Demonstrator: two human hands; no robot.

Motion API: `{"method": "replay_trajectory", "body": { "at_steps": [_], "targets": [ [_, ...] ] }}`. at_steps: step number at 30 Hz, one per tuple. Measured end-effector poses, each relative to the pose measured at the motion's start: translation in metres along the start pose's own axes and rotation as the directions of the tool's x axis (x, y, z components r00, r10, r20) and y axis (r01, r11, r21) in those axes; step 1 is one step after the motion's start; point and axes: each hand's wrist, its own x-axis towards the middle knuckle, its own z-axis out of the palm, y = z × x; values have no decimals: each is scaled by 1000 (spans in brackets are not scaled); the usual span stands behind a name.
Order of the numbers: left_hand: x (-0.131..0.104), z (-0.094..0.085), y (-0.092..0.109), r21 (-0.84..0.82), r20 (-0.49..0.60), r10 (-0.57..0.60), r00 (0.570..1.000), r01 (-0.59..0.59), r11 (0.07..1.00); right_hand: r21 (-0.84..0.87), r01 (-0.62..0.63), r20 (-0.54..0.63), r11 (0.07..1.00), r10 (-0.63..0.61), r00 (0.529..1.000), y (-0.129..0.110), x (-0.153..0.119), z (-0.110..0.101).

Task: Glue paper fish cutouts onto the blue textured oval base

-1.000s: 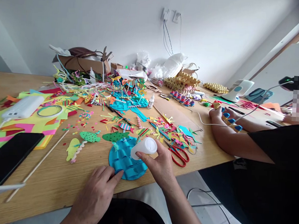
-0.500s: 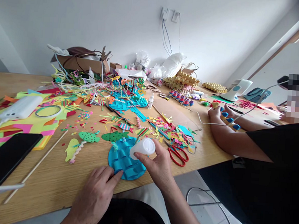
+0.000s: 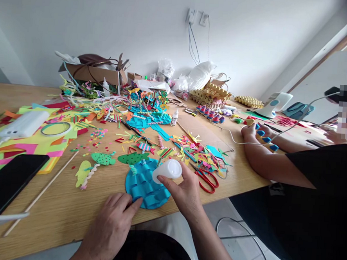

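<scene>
A round blue paper base [image 3: 146, 197] with raised wavy strips lies at the table's front edge. My left hand [image 3: 112, 212] rests at its lower left rim, fingers curled, pressing the edge. Over the base's right side, my right hand [image 3: 186, 189] grips a translucent white glue bottle [image 3: 166, 170], tilted with its bottom towards me; its nozzle is hidden. A green spotted paper fish [image 3: 133, 158] stands at the back of the base on a twisted pale stem. To the left lie a smaller green fish [image 3: 103, 158] and a yellow-green fish [image 3: 83, 173] with a twisted strip.
Red-handled scissors [image 3: 207, 181] lie right of my right hand, beside paper scraps [image 3: 201, 155]. A wooden stick [image 3: 42, 192], a black phone [image 3: 11, 186] and a white power bank [image 3: 25, 124] are at left. On the right, a co-worker's arms [image 3: 260, 159] rest on the table.
My right hand and the glue bottle have shifted slightly to the right. My left hand and the blue base stay in place.
</scene>
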Motion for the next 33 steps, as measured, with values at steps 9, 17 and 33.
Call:
{"method": "replay_trajectory", "body": {
  "at_steps": [9, 17, 33],
  "targets": [
    [-1, 1, -1, 5, 2, -2, 1000, 2, 1000, -25, -9, -10, 1000, 9, 1000, -2, 2, -3],
    [1, 0, 0, -1, -17, 3, 1000, -3, 1000, -57, -13, -3, 998, 13, 1000, 1, 3, -3],
    [1, 1, -1, -5, -34, 25, 999, -25, 1000, -83, 3, 1, 997, -3, 1000, -4, 5, -2]
  ]
}}
